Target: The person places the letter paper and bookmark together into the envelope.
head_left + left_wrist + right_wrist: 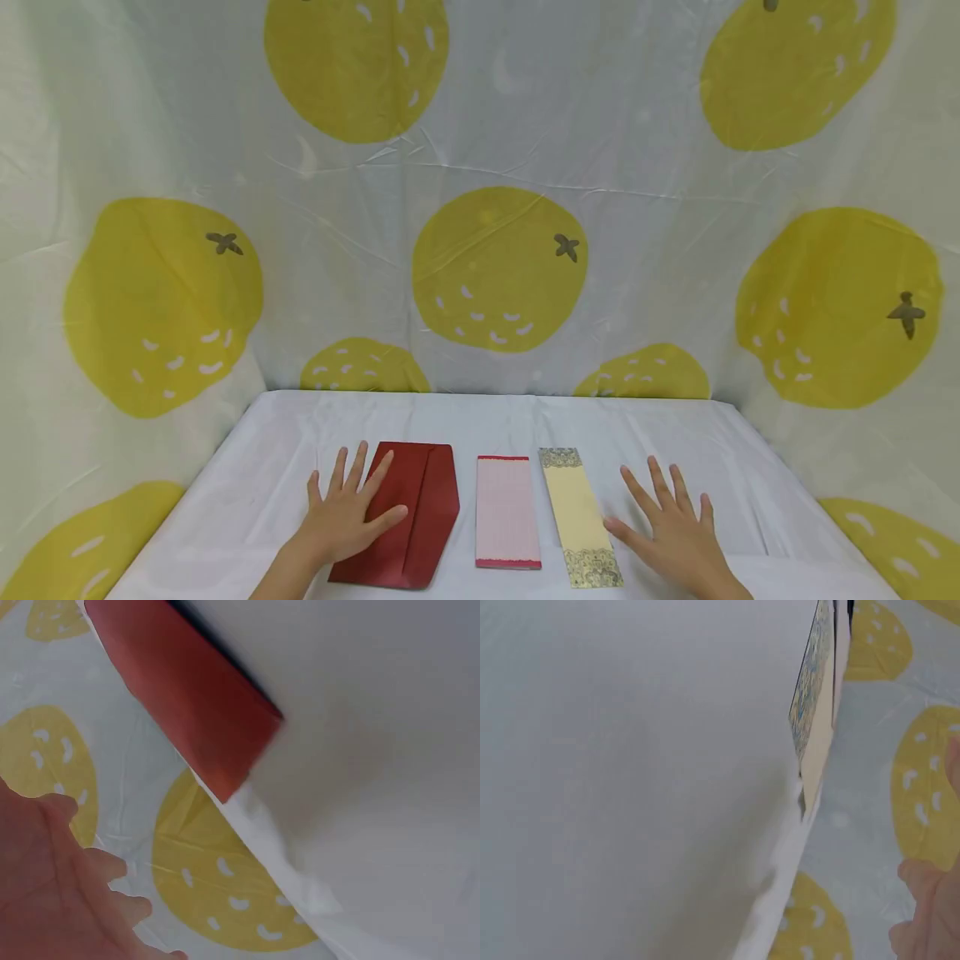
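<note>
My left hand [341, 518], fingers spread, overlaps the left side of a dark red envelope [431, 517] in the head view. The envelope has a pointed flap edge on its right. To the right of it lies a pink paper slip [507, 512] with red bands at both ends. Beside that, slightly tilted, is a cream card strip [576, 504] with grey lace-patterned ends. My right hand [671, 537] is spread just right of the strip, its thumb tip close to the strip's edge. Neither hand holds anything. The left wrist view shows the red envelope [195, 690] and my palm.
A white cloth covers the table [300, 425]. Behind it and at both sides hangs a pale curtain [645, 275] printed with large yellow fruit. The right wrist view shows the table's white surface [630, 787].
</note>
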The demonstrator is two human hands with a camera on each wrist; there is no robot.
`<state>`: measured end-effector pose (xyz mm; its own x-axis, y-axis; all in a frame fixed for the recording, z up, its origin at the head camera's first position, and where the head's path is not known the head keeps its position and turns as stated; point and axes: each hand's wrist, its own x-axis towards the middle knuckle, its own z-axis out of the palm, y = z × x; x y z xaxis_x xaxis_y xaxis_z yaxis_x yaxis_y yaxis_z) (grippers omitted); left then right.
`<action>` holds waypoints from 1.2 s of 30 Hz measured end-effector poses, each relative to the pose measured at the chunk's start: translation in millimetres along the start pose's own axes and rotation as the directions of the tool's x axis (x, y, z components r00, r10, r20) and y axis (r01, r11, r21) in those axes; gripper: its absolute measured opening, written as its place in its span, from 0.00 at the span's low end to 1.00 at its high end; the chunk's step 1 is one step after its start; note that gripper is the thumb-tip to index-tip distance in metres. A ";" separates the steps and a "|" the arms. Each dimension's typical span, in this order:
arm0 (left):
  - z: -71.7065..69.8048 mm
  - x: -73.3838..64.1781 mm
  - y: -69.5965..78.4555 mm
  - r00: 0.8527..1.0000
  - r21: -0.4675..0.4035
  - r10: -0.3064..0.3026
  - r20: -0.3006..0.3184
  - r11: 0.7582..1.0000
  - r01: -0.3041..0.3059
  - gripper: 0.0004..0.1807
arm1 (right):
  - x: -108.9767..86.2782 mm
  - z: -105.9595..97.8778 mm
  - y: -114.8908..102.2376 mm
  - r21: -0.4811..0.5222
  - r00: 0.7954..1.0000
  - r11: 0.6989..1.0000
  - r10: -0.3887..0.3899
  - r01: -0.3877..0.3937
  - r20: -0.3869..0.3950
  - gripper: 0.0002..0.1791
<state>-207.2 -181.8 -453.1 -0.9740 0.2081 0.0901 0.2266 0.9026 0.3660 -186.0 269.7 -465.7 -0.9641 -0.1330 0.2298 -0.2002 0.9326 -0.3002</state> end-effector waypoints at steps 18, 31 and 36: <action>22.9 26.6 32.7 0.991 -0.076 -0.092 0.093 0.992 0.100 0.44 | 43.0 53.0 -100.2 0.317 0.980 0.934 -0.193 0.167 0.053 0.26; 23.7 28.2 35.0 0.970 -0.165 -0.221 0.101 0.958 0.236 0.47 | 52.5 74.1 -148.1 0.500 0.977 0.862 -0.166 0.077 0.137 0.22; 28.5 28.1 29.9 0.963 -0.177 -0.253 0.088 0.948 0.266 0.50 | 57.6 82.6 -162.0 0.535 0.973 0.841 -0.181 0.078 0.143 0.21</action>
<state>-227.9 -138.2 -466.0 -0.9961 0.0049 -0.0878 -0.0430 0.8440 0.5346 -223.5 83.2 -480.3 -0.9267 -0.3466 0.1453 -0.3369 0.5950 -0.7297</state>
